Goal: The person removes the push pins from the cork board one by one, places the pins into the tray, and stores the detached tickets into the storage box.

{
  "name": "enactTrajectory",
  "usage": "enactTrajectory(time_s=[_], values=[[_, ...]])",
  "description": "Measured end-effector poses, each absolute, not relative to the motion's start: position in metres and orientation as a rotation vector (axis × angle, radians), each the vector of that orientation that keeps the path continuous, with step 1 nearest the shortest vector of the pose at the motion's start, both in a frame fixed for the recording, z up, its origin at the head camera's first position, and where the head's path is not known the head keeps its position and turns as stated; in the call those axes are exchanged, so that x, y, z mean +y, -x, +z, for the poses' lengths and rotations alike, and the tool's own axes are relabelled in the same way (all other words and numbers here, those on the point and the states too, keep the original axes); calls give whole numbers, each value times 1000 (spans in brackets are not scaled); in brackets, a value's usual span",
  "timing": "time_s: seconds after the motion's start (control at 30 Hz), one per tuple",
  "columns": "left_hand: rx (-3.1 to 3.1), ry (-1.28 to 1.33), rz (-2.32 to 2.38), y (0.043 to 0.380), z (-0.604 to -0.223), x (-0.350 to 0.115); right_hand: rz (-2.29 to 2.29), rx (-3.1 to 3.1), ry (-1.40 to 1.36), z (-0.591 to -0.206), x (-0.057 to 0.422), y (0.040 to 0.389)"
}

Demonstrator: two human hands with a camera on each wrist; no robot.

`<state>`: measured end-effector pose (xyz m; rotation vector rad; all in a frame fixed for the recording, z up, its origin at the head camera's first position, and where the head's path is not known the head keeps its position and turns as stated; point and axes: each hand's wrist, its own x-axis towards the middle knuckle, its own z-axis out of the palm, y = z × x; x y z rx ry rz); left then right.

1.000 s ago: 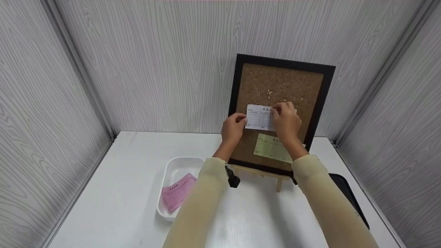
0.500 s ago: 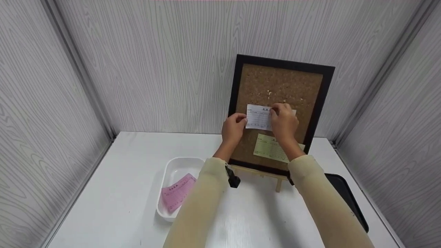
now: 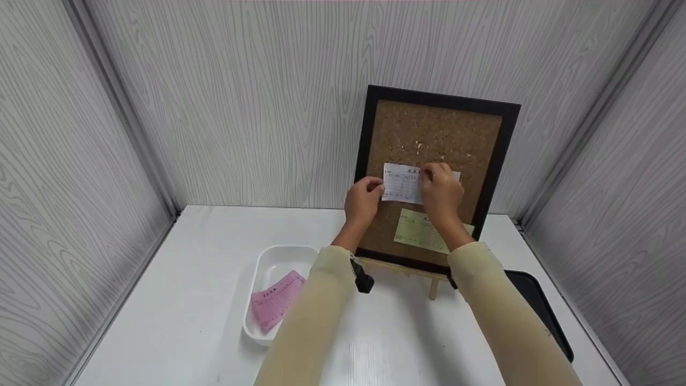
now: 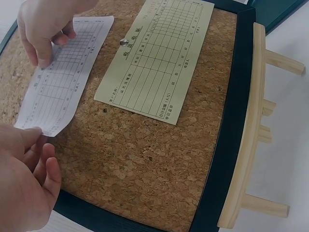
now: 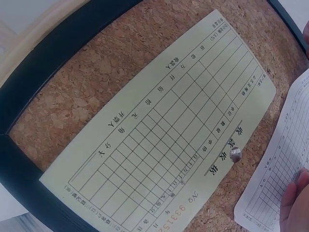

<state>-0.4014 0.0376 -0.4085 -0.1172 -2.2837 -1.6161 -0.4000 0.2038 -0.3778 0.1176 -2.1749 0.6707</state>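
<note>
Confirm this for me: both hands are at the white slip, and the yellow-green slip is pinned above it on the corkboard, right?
Not quite: the yellow-green slip is pinned below the white slip on the corkboard, as the head view shows. The rest holds.

The place looked like a small booth, closed in around one work spot. Grey wood-grain walls (image 3: 268, 107) rose on three sides, with metal strips (image 3: 124, 107) in the corners, and a white table (image 3: 182, 300) ran up to them. Printed slips (image 4: 159, 72) and a corkboard (image 3: 434, 128) on an easel (image 4: 245, 135) lent an office touch, while a black wrist device (image 3: 363, 281) suited a lab; which it was could not be told.
</note>
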Motion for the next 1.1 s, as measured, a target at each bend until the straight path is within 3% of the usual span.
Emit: enactTrajectory(time_s=[1.1], values=[[-2087,168,-1949,390,-410,25,884,-2182,-180,-379,218,378]])
